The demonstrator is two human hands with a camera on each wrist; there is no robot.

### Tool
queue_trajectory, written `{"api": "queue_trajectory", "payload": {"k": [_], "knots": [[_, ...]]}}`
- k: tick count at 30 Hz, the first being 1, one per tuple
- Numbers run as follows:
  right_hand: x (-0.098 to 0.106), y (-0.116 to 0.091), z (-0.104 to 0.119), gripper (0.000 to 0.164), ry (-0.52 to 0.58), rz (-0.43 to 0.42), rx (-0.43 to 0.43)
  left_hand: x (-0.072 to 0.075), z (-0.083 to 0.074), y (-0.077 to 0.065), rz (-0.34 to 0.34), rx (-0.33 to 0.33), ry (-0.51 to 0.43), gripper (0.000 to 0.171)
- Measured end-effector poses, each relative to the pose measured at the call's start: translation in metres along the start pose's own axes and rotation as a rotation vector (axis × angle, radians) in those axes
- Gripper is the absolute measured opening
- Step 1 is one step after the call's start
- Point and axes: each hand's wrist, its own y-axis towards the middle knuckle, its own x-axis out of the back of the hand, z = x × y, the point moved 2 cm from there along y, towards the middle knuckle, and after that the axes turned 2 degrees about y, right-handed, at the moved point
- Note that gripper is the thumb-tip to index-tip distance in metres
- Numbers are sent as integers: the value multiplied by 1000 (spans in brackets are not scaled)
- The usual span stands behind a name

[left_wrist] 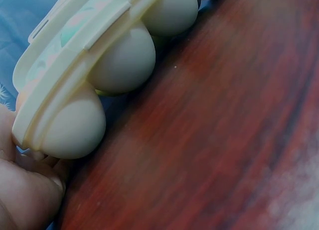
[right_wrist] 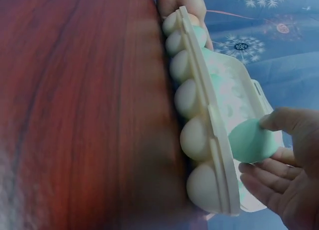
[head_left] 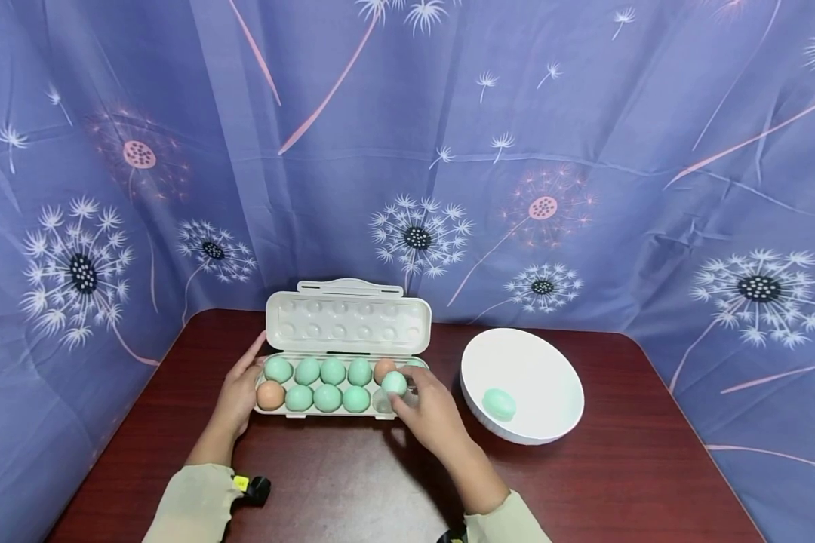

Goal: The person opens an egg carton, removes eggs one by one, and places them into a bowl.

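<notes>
The head view is bright and evenly lit, crisp enough that the print on the cloth [head_left: 312, 226] reads clearly. The inside of the bowl [head_left: 550, 400] nearly washes out. A pale sheen lies on the near part of the table [head_left: 353, 483], and the right hand [head_left: 431, 415] and forearm cast a soft shadow. Both wrist views are dimmer, hazy and soft, with corner glare and darkness under the carton [right_wrist: 197, 135]; the right one's lid [right_wrist: 234, 85] looks overexposed
</notes>
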Motion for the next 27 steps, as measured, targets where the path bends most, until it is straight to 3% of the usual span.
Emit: {"api": "queue_trajectory", "payload": {"k": [10, 19, 27], "knots": [[16, -2, -7, 40, 186, -95, -13, 1, -4, -3, 5, 19, -5, 50], [42, -4, -8, 43, 140, -237, 70, 1, -1, 0, 6, -7, -11, 51], [61, -6, -17, 42, 124, -279, 31, 0, -2, -2, 3, -1, -7, 50]]}}
